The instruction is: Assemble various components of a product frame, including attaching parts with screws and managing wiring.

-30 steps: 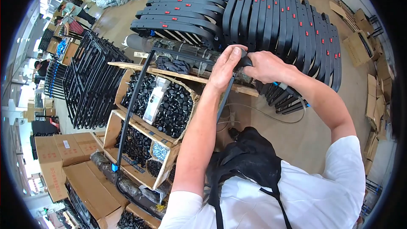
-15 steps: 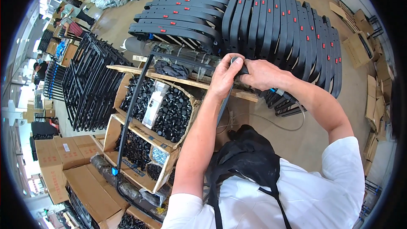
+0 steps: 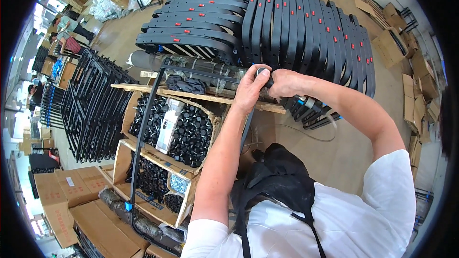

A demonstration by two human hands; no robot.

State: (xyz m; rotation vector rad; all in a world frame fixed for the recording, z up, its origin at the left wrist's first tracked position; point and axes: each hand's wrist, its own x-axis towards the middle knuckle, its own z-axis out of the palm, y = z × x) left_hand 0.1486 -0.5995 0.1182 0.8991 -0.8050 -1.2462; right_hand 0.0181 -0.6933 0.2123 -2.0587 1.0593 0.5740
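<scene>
My left hand is closed around a corner of a black tubular metal frame. Its thumb presses beside a black round-headed piece, like the screw feet in the bin below. Right up against it, my right hand is wrapped round a hand-held air tool; its silver and blue end shows below my wrist, and a clear hose trails from it. The tool's working end is hidden between my hands. The frame slopes down to the left, over the wooden bins, with a blue clip on its lower bar.
Open bins hold black screw feet, small black parts and silver screws. Curved black frames with red tags stand stacked ahead. More black frames and cartons are on the left. Other people work far left.
The view has shifted slightly, so the surroundings sit a little further left. My hands stay together at the frame's corner; my right hand has turned a little, showing more of the tool.
</scene>
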